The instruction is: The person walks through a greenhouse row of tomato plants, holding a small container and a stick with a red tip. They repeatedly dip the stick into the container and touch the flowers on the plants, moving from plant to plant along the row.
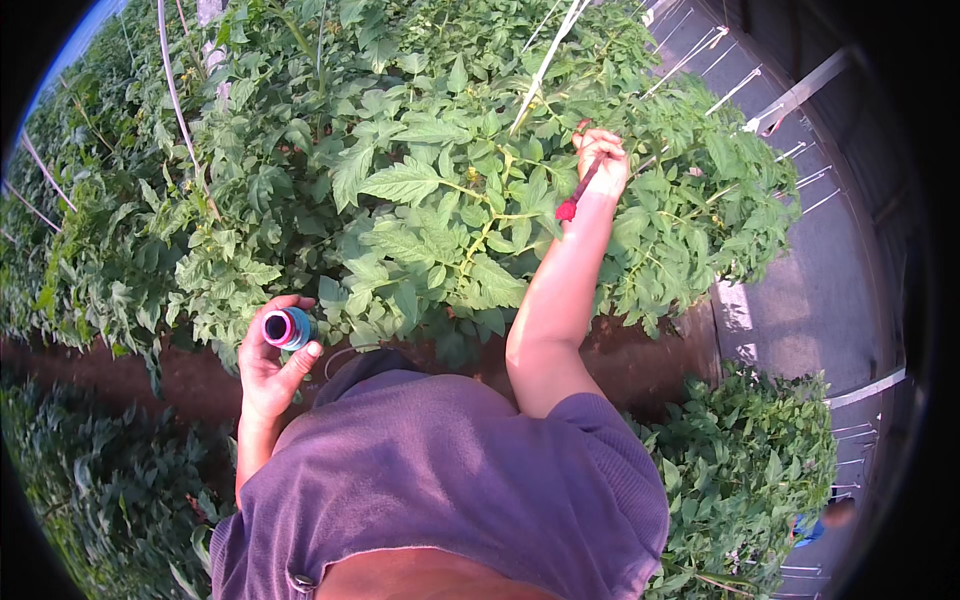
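Note:
My left hand point(271, 367) holds a small open bottle point(300, 330) with a blue-green side and a pink-stained rim, its dark mouth facing up at me. Further out, my right hand point(604, 161) reaches among the leaves of tomato plants point(450, 202). Its curled fingers grip a thin dark-red stick point(587, 180). The stick's bright pink-red end point(565, 211) points back along my forearm. Leaves surround the fingertips, and I cannot tell whether they also pinch a stem or flower. Small yellow flowers point(472, 174) show among the foliage.
White support strings point(541, 71) rise through the plants. Bare soil point(630, 360) runs between the rows, with more plants point(742, 450) behind on the right. A grey path point(810, 277) lies along the right. A person in blue point(808, 529) is partly visible at lower right.

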`<state>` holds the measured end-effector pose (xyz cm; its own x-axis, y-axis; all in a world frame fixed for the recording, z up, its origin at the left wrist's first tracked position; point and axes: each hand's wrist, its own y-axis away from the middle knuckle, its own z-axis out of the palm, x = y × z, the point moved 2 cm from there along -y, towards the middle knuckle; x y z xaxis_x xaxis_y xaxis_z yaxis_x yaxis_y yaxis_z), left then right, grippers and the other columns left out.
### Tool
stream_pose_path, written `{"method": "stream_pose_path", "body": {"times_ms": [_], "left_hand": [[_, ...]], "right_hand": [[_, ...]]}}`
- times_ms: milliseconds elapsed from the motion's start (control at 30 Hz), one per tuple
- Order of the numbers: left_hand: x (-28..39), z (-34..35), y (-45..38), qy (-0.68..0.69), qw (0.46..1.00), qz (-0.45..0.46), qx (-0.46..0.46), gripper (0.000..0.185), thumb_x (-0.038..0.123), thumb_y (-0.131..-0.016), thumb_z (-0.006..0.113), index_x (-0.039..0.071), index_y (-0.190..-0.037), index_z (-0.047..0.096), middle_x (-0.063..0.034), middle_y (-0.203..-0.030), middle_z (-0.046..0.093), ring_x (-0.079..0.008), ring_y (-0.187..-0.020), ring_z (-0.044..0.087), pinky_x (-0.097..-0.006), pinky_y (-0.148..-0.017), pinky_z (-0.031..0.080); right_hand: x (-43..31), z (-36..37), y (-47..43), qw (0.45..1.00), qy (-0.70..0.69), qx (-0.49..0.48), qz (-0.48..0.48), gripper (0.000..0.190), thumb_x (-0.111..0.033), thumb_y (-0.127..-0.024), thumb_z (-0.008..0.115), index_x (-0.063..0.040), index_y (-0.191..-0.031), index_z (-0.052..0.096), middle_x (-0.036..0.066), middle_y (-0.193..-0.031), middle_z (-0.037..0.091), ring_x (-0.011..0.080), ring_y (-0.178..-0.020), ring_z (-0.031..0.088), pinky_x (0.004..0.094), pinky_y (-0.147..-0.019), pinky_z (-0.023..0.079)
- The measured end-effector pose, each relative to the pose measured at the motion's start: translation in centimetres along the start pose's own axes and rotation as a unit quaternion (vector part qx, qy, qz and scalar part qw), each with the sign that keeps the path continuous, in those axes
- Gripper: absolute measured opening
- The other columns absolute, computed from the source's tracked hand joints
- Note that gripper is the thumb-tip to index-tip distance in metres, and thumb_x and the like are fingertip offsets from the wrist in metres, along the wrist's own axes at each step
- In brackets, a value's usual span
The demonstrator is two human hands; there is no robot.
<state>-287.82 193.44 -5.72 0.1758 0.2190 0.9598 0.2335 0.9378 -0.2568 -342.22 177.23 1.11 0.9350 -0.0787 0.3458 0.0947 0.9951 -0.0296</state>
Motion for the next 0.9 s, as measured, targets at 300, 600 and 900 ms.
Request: {"method": "stream_pose_path", "body": {"times_ms": [300, 600, 900], "left_hand": [[0.1, 0.1, -0.7, -0.013, 1.0, -0.006, -0.016, 0.058, 0.004, -0.081, 0.079, 0.004, -0.133, 0.053, -0.0082, -0.128, 0.061, -0.0125, -0.107, 0.058, -0.029, -0.095, 0.046], [-0.1, 0.5, -0.4, -0.006, 1.0, -0.013, -0.026, 0.058, 0.004, -0.081, 0.08, 0.005, -0.133, 0.053, -0.008, -0.128, 0.061, -0.0131, -0.109, 0.058, -0.03, -0.097, 0.046], [0.6, -1.1, 0.1, -0.017, 1.0, 0.002, 0.006, 0.06, 0.003, -0.081, 0.079, 0.004, -0.134, 0.052, -0.0097, -0.128, 0.062, -0.0151, -0.111, 0.058, -0.0312, -0.098, 0.046]], "right_hand": [[2.5, 0.7, 4.5, 0.99, 0.112, -0.057, 0.062, 0.045, -0.033, -0.105, 0.047, 0.009, -0.09, 0.053, 0.032, -0.127, 0.038, 0.0138, -0.062, 0.051, 0.0201, -0.039, 0.05], [7.9, 8.3, -5.7, 0.985, 0.148, -0.048, 0.075, 0.051, -0.008, -0.097, 0.051, -0.001, -0.126, 0.01, 0.013, -0.077, 0.052, 0.0179, -0.065, 0.054, 0.0234, -0.046, 0.053], [13.6, 7.5, -11.6, 0.921, 0.386, -0.04, -0.024, 0.026, -0.018, -0.105, 0.045, 0.008, -0.105, 0.041, 0.019, -0.091, 0.053, 0.0245, -0.076, 0.057, 0.0232, -0.052, 0.053]]}}
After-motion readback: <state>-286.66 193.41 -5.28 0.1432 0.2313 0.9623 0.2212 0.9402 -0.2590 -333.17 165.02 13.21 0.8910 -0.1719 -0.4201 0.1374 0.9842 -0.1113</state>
